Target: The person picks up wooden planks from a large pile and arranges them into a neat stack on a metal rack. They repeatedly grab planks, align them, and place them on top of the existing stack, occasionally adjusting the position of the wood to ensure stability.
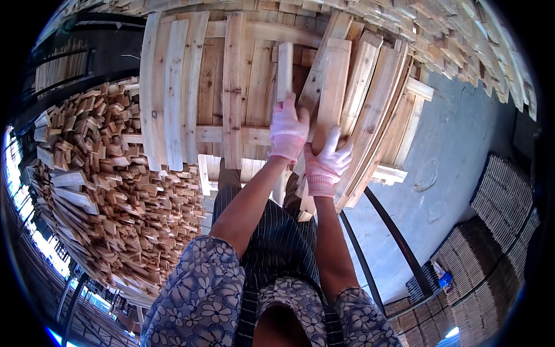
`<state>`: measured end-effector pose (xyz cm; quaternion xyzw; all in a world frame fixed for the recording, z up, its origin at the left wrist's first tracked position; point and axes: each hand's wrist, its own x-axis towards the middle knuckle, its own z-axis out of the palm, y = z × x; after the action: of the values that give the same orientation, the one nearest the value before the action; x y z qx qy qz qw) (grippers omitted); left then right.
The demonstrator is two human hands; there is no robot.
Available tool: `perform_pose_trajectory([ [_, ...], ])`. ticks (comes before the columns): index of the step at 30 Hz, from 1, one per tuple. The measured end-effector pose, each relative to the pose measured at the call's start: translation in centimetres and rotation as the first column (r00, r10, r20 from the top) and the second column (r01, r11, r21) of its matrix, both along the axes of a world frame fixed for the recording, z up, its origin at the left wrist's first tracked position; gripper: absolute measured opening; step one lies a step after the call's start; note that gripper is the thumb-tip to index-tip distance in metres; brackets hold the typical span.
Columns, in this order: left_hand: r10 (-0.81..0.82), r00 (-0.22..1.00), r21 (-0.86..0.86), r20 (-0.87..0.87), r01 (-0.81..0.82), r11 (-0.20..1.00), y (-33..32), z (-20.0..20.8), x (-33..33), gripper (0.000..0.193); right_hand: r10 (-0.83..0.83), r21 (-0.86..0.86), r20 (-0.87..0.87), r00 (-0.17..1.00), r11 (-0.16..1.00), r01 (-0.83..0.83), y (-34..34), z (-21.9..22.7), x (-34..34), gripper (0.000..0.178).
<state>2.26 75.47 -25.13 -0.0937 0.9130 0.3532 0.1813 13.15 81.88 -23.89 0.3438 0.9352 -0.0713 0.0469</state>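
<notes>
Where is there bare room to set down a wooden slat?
The flat grey floor has a free patch, bordered by long pale wooden slats at left and brown ribbed stacks at right. It is crowded around the gloved left hand and gloved right hand, and at far left, where short wooden pieces are heaped.

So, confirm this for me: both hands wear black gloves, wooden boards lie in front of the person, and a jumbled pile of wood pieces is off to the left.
One thing is wrong: the gloves on the left hand and right hand are pale pinkish-white, not black, as the head view shows. The rest stands.
</notes>
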Motion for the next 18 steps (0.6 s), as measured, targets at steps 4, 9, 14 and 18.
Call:
perform_pose_trajectory([
  [4,-0.084,0.989,-0.427,-0.120,0.025,0.904,-2.5,-0.5,0.7,0.071,0.026,-0.093,-0.124,0.992,0.995,-0.038,1.0,0.7,-0.4,0.108],
  [9,-0.171,0.951,-0.437,0.257,0.272,0.857,-6.3,-2.6,-0.3,0.094,-0.059,-0.433,-0.240,0.969,0.900,-0.052,4.1,2.6,1.0,0.111],
  [14,-0.253,0.967,-0.407,-0.028,0.220,0.886,-8.1,0.9,-2.1,0.091,-0.326,-0.517,0.028,0.945,0.805,0.293,6.7,4.7,1.0,0.113],
  [18,-0.232,0.939,-0.521,-0.255,0.069,0.851,-11.3,-0.2,-6.3,0.087,-0.184,-0.359,-0.060,0.981,0.921,0.151,8.3,3.0,2.9,0.108],
])
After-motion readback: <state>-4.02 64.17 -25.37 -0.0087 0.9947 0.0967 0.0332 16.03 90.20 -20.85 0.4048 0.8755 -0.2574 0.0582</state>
